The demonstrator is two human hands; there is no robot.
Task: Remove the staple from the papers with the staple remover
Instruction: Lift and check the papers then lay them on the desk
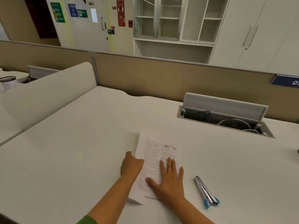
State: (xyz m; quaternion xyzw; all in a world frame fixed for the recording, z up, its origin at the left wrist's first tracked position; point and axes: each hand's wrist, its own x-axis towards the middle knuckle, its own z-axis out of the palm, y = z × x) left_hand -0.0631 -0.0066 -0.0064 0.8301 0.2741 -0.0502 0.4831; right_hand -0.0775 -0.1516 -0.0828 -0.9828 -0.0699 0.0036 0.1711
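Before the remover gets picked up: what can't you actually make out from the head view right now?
- The staple: not visible anywhere on the papers; too small, or covered by a hand.
- Left hand: its fingers are hidden at the papers' left edge; grip unclear.
- Page text: blurred, mostly unreadable; right hand lies flat over it.
- Staple remover: jaw tips too small to read.

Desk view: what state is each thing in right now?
Papers: flat on the desk, under both hands.
Staple remover: lying untouched, right of the papers.
Left hand: at the papers' left edge.
Right hand: flat, pressing the papers.
Cable hatch: lid open.
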